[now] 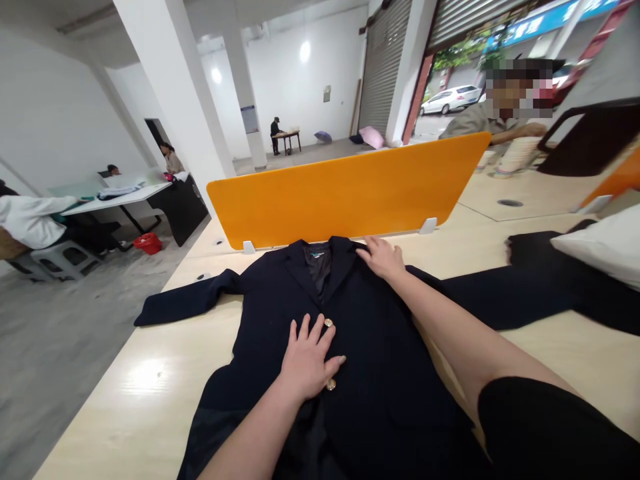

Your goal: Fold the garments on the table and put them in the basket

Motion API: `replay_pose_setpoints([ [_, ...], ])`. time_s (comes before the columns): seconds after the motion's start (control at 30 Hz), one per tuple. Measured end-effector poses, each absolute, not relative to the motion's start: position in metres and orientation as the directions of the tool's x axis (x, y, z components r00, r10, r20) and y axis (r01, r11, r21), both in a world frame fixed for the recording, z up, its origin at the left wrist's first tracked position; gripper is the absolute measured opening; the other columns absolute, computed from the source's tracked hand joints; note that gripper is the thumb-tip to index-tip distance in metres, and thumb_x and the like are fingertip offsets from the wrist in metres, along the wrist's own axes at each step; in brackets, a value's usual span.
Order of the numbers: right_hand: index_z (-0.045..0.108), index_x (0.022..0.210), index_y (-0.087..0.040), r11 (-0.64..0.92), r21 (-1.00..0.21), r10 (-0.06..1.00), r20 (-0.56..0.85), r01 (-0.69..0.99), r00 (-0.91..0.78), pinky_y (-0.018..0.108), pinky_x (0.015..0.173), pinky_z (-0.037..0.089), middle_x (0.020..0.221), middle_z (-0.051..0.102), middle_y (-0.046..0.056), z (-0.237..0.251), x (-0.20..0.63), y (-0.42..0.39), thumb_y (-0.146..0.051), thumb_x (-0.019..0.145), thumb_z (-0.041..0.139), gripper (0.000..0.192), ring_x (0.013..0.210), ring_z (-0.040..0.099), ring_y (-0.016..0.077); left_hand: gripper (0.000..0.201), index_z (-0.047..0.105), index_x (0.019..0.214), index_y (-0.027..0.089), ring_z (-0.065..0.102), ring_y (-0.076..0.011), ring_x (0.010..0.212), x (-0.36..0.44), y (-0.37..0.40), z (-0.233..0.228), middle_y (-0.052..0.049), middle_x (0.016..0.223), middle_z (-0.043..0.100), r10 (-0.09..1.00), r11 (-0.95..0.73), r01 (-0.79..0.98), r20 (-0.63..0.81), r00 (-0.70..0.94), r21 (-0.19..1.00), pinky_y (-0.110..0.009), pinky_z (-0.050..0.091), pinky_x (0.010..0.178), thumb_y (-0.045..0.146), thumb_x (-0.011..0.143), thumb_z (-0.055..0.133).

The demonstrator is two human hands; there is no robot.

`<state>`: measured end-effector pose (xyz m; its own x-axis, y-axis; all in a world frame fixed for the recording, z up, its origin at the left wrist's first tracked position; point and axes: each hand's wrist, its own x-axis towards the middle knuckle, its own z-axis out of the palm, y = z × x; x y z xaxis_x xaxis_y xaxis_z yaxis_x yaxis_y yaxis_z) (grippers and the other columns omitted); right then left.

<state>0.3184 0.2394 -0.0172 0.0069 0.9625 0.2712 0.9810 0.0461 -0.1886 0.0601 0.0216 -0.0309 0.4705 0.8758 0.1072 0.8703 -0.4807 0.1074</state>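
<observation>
A jacket (373, 353) is lying near the counter (120, 400)'s left edge; the left hand (308, 360) is resting on its front, the right hand (383, 259) on its shoulder, both with fingers spread.

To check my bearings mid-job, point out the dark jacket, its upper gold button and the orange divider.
Dark jacket (373, 337): head view, on its front panel.
Upper gold button (329, 323): head view, on its face.
Orange divider (345, 192): head view, middle of its panel.

A dark navy jacket (370, 333) is laid front up on a pale tabletop (115, 400); its notched lapels are spread, two gold-coloured buttons (329, 323) are shown, and one sleeve (185, 300) is stretched out sideways.
</observation>
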Motion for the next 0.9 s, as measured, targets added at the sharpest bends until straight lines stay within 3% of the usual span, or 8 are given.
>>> replay_pose_setpoints([
  [0.13,0.047,0.134,-0.028,0.198,-0.146,0.975,0.133,0.969,-0.179,0.063,0.103,0.024,0.149,0.037,0.006,-0.008,0.329,0.224,-0.045,0.092,0.032,0.047,0.134,0.032,0.0302,0.063,0.034,0.144,0.026,0.021,-0.0324,0.141,0.061,0.023,-0.032,-0.003,0.153,0.029,0.876,-0.474,0.879,0.131,0.464,0.059,-0.058,0.022,0.112,0.06,0.091,0.032],
  [0.3,0.051,0.13,-0.022,0.035,-0.301,0.938,0.339,0.953,0.073,0.06,0.105,0.024,0.142,0.047,0.009,0.001,0.379,0.181,-0.049,0.095,0.02,0.054,0.132,0.037,0.0277,0.061,0.035,0.144,0.025,0.024,-0.0328,0.14,0.062,0.025,-0.032,-0.004,0.152,0.031,0.868,-0.482,0.876,0.15,0.474,0.021,-0.058,0.023,0.111,0.056,0.091,0.036],
  [0.4,0.053,0.128,-0.023,0.004,-0.341,0.978,0.199,0.94,0.068,0.064,0.104,0.023,0.139,0.051,0.009,-0.019,0.416,0.14,-0.058,0.089,0.032,0.057,0.129,0.041,0.0318,0.061,0.036,0.143,0.024,0.024,-0.0334,0.14,0.062,0.025,-0.03,-0.004,0.152,0.032,0.868,-0.482,0.876,0.138,0.477,0.007,-0.058,0.022,0.111,0.056,0.092,0.035],
  [0.5,0.047,0.135,-0.023,0.09,-0.353,0.989,0.14,0.931,-0.043,0.056,0.105,0.028,0.141,0.048,0.009,-0.036,0.439,0.111,-0.058,0.082,0.047,0.064,0.128,0.042,0.0311,0.06,0.036,0.143,0.025,0.024,-0.033,0.14,0.061,0.025,-0.029,-0.004,0.153,0.03,0.872,-0.474,0.88,0.135,0.47,-0.002,-0.058,0.022,0.111,0.055,0.092,0.034],
  [0.63,0.049,0.133,-0.021,0.103,-0.254,0.98,0.194,0.962,-0.053,0.043,0.099,0.038,0.13,0.058,0.01,-0.024,0.443,0.101,-0.034,0.08,0.052,0.055,0.116,0.053,0.0275,0.059,0.036,0.144,0.026,0.024,-0.0319,0.14,0.062,0.025,-0.029,-0.003,0.153,0.03,0.878,-0.465,0.885,0.125,0.463,-0.011,-0.056,0.022,0.112,0.055,0.092,0.033],
  [0.77,0.06,0.118,-0.017,-0.126,-0.074,0.964,0.228,0.989,0.14,0.061,0.097,0.028,0.116,0.063,0.016,0.006,0.427,0.098,-0.021,0.08,0.046,0.041,0.11,0.055,0.0332,0.062,0.034,0.144,0.026,0.023,-0.0308,0.14,0.062,0.025,-0.027,-0.003,0.153,0.028,0.882,-0.459,0.888,0.111,0.457,-0.015,-0.055,0.022,0.112,0.058,0.091,0.033],
  [0.83,0.057,0.122,-0.017,-0.045,-0.093,0.954,0.29,0.995,0.07,0.061,0.098,0.028,0.123,0.059,0.017,0.011,0.41,0.084,-0.026,0.083,0.045,0.042,0.115,0.051,0.0334,0.063,0.034,0.144,0.026,0.023,-0.0305,0.14,0.062,0.024,-0.026,-0.002,0.153,0.029,0.884,-0.457,0.889,0.108,0.456,-0.016,-0.054,0.021,0.112,0.059,0.091,0.033],
  [0.9,0.051,0.131,-0.02,0.197,-0.125,0.929,0.341,0.972,-0.145,0.056,0.102,0.028,0.136,0.051,0.015,0.005,0.387,0.06,-0.036,0.088,0.043,0.047,0.125,0.043,0.0313,0.063,0.035,0.144,0.026,0.023,-0.0305,0.14,0.062,0.024,-0.025,-0.003,0.153,0.028,0.883,-0.458,0.889,0.105,0.457,-0.016,-0.053,0.02,0.113,0.059,0.091,0.032],
])
